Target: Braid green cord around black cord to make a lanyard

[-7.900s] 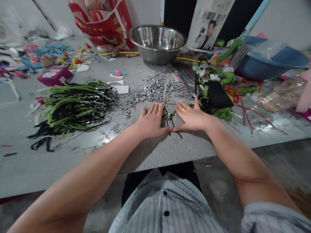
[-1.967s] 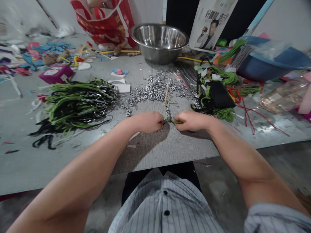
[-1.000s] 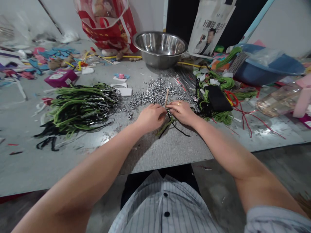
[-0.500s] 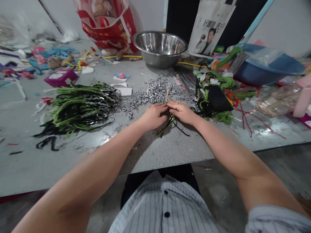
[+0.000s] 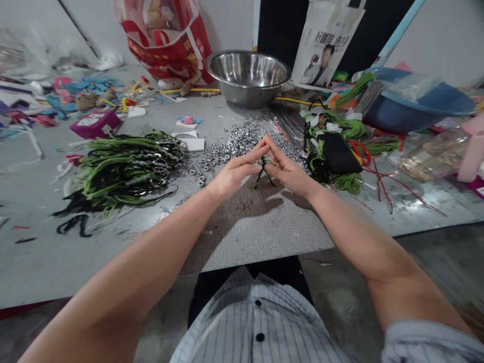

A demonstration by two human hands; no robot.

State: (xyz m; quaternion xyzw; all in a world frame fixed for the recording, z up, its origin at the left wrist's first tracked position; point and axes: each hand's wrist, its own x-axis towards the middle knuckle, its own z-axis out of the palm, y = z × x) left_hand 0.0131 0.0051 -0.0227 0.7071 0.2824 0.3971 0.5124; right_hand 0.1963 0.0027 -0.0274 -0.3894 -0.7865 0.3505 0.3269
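Observation:
Above the table, my left hand (image 5: 235, 175) and my right hand (image 5: 290, 174) meet at the fingertips in a peak. Thumbs and fingers of both are closed in a pinch on a black and green cord (image 5: 262, 174), whose loose ends hang between and below the thumbs. What lies between the fingertips themselves is hidden. Just behind my hands spreads a heap of small silver metal rings (image 5: 242, 137). To the left lies a thick bundle of green and black cords (image 5: 117, 169) with metal rings at its right end.
A steel bowl (image 5: 249, 96) stands behind the rings, beside a red bag (image 5: 166, 55). On the right are tangled green cords (image 5: 350, 184), a black pouch (image 5: 338, 153), a blue basin (image 5: 419, 108) and a clear bottle (image 5: 433, 156). A purple box (image 5: 94, 123) sits at left.
Both hands have lifted slightly from the table, and their fingertips have come together in a peak. The thin pale stick that stood up between them no longer shows.

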